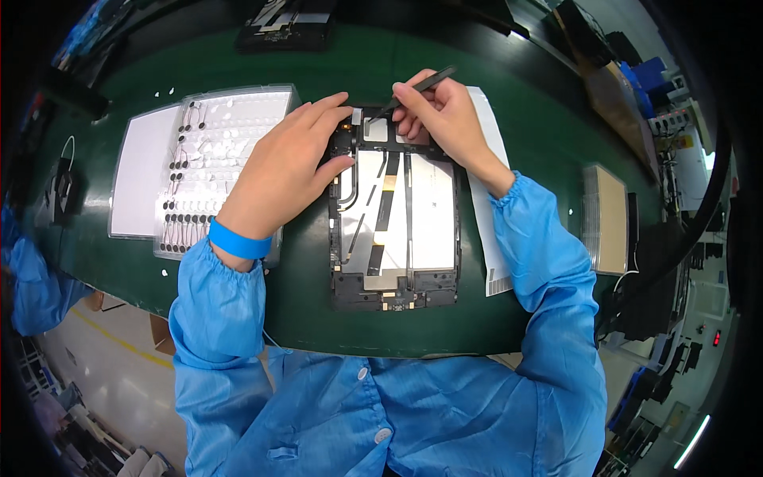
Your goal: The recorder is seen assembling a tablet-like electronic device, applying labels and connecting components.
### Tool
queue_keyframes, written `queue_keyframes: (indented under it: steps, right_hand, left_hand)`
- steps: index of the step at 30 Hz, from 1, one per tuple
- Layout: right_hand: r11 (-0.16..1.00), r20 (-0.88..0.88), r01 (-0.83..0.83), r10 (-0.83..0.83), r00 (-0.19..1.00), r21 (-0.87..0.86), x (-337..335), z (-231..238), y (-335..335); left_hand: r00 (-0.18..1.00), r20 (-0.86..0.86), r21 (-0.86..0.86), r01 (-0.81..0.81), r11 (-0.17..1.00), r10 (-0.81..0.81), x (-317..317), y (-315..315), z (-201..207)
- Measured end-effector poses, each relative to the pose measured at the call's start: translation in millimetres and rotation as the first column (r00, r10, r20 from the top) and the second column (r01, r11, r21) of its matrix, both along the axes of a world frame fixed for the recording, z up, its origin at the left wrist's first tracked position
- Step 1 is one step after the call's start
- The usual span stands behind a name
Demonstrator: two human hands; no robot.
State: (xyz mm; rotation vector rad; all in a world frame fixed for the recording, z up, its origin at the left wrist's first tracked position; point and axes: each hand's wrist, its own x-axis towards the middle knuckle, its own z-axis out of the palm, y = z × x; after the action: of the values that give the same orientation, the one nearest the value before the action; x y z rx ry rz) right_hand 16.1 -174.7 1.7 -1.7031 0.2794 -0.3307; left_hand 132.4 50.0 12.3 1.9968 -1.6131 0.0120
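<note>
A: So, what is in front of you?

B: I see one opened tablet, back cover off, lying flat on a green mat at the middle of the bench. My left hand lies on its upper left corner, fingers stretched out flat, gripping nothing. My right hand is closed around one slim black tool, its tip touching the top edge of the tablet.

A: What could go wrong?

B: In my judgement, the tip could slip and scratch or tear a thin ribbon cable nearby, if I press too hard or the left hand lets the tablet shift.

A: And the counts?

B: One tablet, one tool, one clear tray of small parts to the left, one white sheet beside it, one paper sheet under the tablet's right side.
</note>
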Motion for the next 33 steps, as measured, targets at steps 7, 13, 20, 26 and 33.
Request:
queue_keyframes:
  steps: [7, 13, 20, 26, 33]
  right_hand:
    - [0.999, -0.030, 0.014, -0.015, 0.999, -0.031, 5.9, -3.3, 1.0]
    - [0.999, -0.018, 0.003, -0.004, 1.000, -0.049, 7.8, -2.1, 2.7]
    - [0.994, 0.068, 0.110, -0.110, 0.992, -0.002, -0.1, -2.5, 7.1]
    - [0.985, 0.111, 0.102, -0.087, 0.990, -0.140, -45.1, 37.8, -15.7]
    - [0.951, -0.017, 0.280, -0.280, 0.960, 0.134, -208.5, -6.0, -29.8]
  left_hand:
    - [0.999, 0.019, -0.025, 0.039, 0.999, -0.038, 0.1, -0.2, 2.3]
    - [1.000, 0.004, 0.040, 0.014, 0.999, -0.014, -0.8, 1.2, 5.4]
    - [0.996, 0.078, 0.071, 0.034, 0.997, -0.040, -11.7, -2.2, 8.2]
    - [0.975, 0.154, 0.032, 0.154, 0.988, -0.157, -6.6, -5.2, 5.0]
    - [0.840, -0.171, 0.210, 0.541, 0.814, -0.515, -116.1, -26.3, 22.7]
